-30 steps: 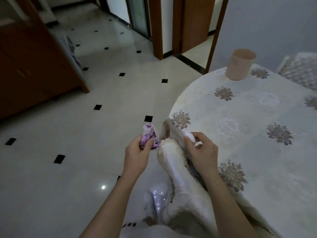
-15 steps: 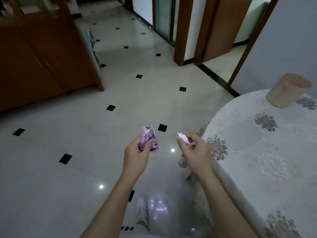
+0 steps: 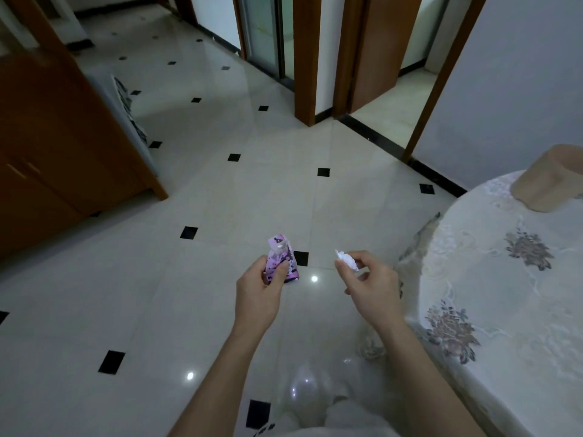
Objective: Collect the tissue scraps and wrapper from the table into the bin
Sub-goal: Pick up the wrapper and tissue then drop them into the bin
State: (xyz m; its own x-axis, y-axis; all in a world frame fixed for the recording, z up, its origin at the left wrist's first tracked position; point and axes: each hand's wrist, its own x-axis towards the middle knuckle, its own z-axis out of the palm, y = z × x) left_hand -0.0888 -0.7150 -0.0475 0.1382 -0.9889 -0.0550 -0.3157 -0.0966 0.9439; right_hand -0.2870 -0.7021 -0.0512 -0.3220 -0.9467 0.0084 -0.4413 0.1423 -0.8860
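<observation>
Two hands in view, both held out over the tiled floor [image 3: 220, 197], clear of the desk [image 3: 511, 304] at the right. One wrapper [image 3: 281, 259], purple with dark specks, pinched in the left hand [image 3: 259, 294] between thumb and fingers, closed around its lower half. Standing nearly upright, long axis running up and away from the wrist, crimped narrow end on top, wider end down by the palm. One tissue scrap [image 3: 348, 259], small, white and crumpled, nipped between thumb and forefinger of the right hand [image 3: 369, 293]; remaining fingers loosely curled beneath. Too wadded to give it a clear long axis; a small peak sticking out up and to the left of the fingertips. Wrapper and scrap well apart, level with each other, neither touching the desk.

One round desk, draped in a pale cloth with three brownish flower prints showing. One tan bin [image 3: 549, 181] on the far part of the desk, at the right edge of the view, partly cut off; open top facing up and away. Well apart from both hands.

Floor glossy cream with small black diamond insets, several bright light spots reflected near the forearms. One brown wooden cabinet [image 3: 56, 159] at the left. Two wood-framed doorways [image 3: 318, 58] at the far side.
</observation>
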